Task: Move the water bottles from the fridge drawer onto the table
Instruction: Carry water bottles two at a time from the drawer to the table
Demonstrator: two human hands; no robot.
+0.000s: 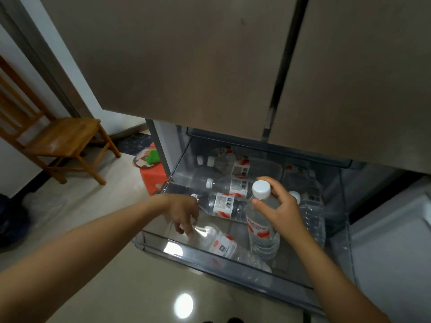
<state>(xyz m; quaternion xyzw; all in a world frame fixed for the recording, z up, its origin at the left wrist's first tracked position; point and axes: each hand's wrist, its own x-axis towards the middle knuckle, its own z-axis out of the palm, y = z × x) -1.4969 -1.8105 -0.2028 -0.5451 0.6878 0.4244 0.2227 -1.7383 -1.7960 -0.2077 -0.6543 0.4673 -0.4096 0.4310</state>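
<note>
The right hand (283,209) holds an upright bottle (262,227) by its neck, fingers (261,203) just under the cap. The left hand (183,212) has loosely spread fingers touching a lying bottle (219,241) in the fridge drawer (210,257). Risk: the neck-only hold could slip, as cold plastic is probably slick.

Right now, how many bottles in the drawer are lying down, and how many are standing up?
Lying bottles: 5
Upright bottles: 2, one held by the right hand
Total: 7 clearly seen; the dim back right of the drawer may hide more.
</note>
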